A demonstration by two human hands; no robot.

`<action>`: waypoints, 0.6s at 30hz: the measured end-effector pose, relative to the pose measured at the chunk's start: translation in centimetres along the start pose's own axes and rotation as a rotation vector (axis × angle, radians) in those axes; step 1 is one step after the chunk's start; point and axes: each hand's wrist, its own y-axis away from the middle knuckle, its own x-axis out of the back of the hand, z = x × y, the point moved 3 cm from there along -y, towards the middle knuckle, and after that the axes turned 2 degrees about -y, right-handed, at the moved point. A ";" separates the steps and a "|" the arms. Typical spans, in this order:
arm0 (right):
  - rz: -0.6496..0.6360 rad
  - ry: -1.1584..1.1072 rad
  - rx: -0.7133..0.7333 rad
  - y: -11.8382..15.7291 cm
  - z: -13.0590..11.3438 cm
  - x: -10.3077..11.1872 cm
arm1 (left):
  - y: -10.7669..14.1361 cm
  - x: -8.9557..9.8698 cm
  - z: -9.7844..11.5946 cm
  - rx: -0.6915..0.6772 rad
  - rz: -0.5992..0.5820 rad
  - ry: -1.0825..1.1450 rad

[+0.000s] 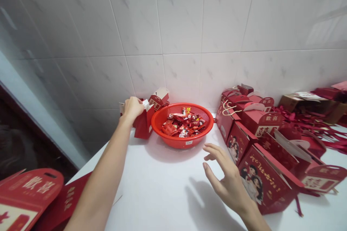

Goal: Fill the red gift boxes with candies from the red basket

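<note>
Left of the basket, my left hand [132,108] is closed at the top of a small red gift box [142,124], whose white inner flaps stick up. My fingertips are partly hidden behind the hand and the box edge. Over the white table, my right hand [226,177] hovers with fingers apart and nothing in it. Between the hands and farther back stands a red plastic basket [182,143], which holds many red-wrapped sweets [184,124].
Several red gift boxes [268,177] crowd the right side of the white table [159,191]. Red ribbons [314,126] lie behind them. Another box [159,97] leans by the tiled wall [181,36]. More red boxes [29,195] are at the near left.
</note>
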 end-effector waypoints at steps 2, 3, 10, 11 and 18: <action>0.011 0.002 -0.003 0.0 0.1 0.1 | 0.6 2.0 0.6 0.006 0.047 -0.026; 0.017 0.002 -0.006 0.0 0.1 0.1 | 1.1 3.1 1.0 -0.008 0.074 -0.031; 0.142 -0.129 -0.106 -0.3 0.4 0.6 | 5.9 7.0 5.0 -0.290 -0.161 0.351; 0.163 -0.173 -0.132 -0.2 0.5 0.7 | 6.8 6.8 5.6 -0.336 -0.270 0.394; 0.278 -0.329 -0.232 0.8 1.2 1.6 | 11.7 2.6 9.8 -0.690 -0.714 0.571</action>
